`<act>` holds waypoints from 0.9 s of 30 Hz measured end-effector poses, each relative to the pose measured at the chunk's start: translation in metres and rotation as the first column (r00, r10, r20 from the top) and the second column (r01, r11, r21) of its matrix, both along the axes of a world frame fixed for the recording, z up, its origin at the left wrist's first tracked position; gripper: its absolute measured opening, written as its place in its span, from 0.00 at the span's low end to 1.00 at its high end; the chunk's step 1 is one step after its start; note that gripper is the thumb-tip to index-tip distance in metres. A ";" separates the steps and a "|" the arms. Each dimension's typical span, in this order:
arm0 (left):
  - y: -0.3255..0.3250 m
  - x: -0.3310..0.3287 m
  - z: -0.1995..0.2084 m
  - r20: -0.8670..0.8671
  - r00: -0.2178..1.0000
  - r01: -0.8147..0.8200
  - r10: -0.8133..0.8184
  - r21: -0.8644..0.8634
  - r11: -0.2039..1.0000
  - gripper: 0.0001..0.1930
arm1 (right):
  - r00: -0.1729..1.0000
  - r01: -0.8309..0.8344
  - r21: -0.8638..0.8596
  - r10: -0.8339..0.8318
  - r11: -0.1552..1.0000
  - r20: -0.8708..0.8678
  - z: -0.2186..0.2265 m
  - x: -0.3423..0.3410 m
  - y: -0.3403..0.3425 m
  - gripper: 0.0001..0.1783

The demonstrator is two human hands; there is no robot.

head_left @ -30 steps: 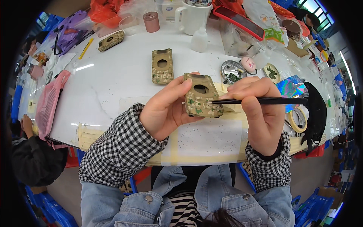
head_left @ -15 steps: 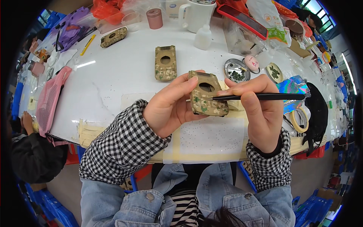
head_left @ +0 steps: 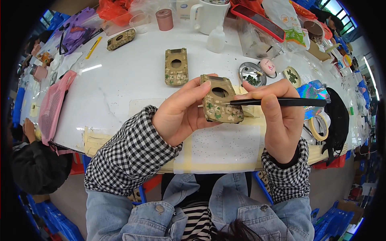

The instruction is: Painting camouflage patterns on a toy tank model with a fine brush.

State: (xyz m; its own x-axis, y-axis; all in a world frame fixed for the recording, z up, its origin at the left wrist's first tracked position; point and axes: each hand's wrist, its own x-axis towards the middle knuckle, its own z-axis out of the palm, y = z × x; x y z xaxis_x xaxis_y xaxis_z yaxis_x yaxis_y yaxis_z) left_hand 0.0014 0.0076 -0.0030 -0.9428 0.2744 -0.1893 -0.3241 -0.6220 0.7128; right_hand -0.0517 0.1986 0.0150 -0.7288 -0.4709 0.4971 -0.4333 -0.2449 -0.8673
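My left hand is closed round a camouflage-painted model tank hull, thumb on its upper left edge and fingers beneath. The hull is tilted toward me, its round opening facing up. In my right hand are black tweezers, pinched between thumb and fingers and lying nearly level. Their pale, fine tip meets or hovers just over the hull's top face below the opening; I cannot tell which. Anything tiny at the tip is too small to make out. Below the hands lies a white sheet scattered with tiny dark specks.
A second camouflage hull lies behind my left hand, a third farther left. Behind my right hand are a round dish of dark green bits and a white bottle. Tape rolls sit at right, a pink mesh bag at left.
My right hand and the tweezers have shifted slightly to the right, and the tip has drawn a little across the hull. My left hand and the hull have hardly moved.
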 end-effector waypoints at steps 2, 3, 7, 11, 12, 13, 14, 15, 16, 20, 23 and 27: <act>0.003 0.002 0.005 0.002 0.997 -0.073 0.073 -0.057 0.996 0.23 | 1.000 0.016 -0.009 -0.016 1.000 -0.004 0.002 0.000 0.000 0.08; 0.004 0.004 0.007 0.001 0.994 -0.109 0.109 -0.085 0.990 0.23 | 0.999 0.028 0.004 -0.028 1.000 -0.019 0.005 0.001 0.001 0.08; 0.001 0.005 0.010 -0.098 0.994 -0.066 0.047 -0.199 0.978 0.16 | 0.991 0.103 0.052 -0.098 0.993 -0.091 0.005 -0.002 0.005 0.10; -0.003 0.005 0.008 -0.115 0.992 0.034 -0.059 -0.209 0.977 0.08 | 0.995 0.083 0.067 -0.086 0.994 0.057 0.006 0.000 0.006 0.10; -0.002 0.006 0.008 -0.113 0.992 0.037 -0.062 -0.211 0.977 0.08 | 0.993 0.068 0.049 -0.072 0.997 0.092 0.005 0.000 0.005 0.10; -0.002 0.006 0.009 -0.106 0.992 0.040 -0.066 -0.227 0.973 0.08 | 0.990 0.053 0.029 -0.056 0.998 0.127 0.005 0.000 0.004 0.10; -0.002 0.007 0.009 -0.098 0.993 0.044 -0.069 -0.242 0.969 0.08 | 0.990 0.051 0.013 -0.052 0.999 0.131 0.004 -0.001 0.003 0.10; -0.002 0.007 0.010 -0.091 0.993 0.047 -0.073 -0.257 0.965 0.08 | 0.990 0.042 0.015 -0.043 0.999 0.137 0.004 -0.001 0.003 0.10; -0.002 0.008 0.010 -0.086 0.994 0.041 -0.069 -0.292 0.955 0.08 | 0.989 0.033 0.019 -0.035 0.999 0.143 0.004 -0.002 0.003 0.11; 0.001 0.008 0.011 -0.077 0.995 0.027 -0.058 -0.358 0.933 0.08 | 0.985 0.017 0.007 -0.018 1.000 0.171 0.003 -0.003 0.002 0.11; 0.000 0.008 0.010 -0.079 0.994 0.034 -0.070 -0.386 0.922 0.08 | 0.982 0.021 0.009 -0.022 1.000 0.186 0.003 -0.002 0.001 0.10; -0.003 0.008 0.010 -0.080 0.992 0.056 -0.098 -0.422 0.905 0.08 | 0.987 0.037 0.064 -0.047 0.997 0.153 0.004 -0.002 0.003 0.10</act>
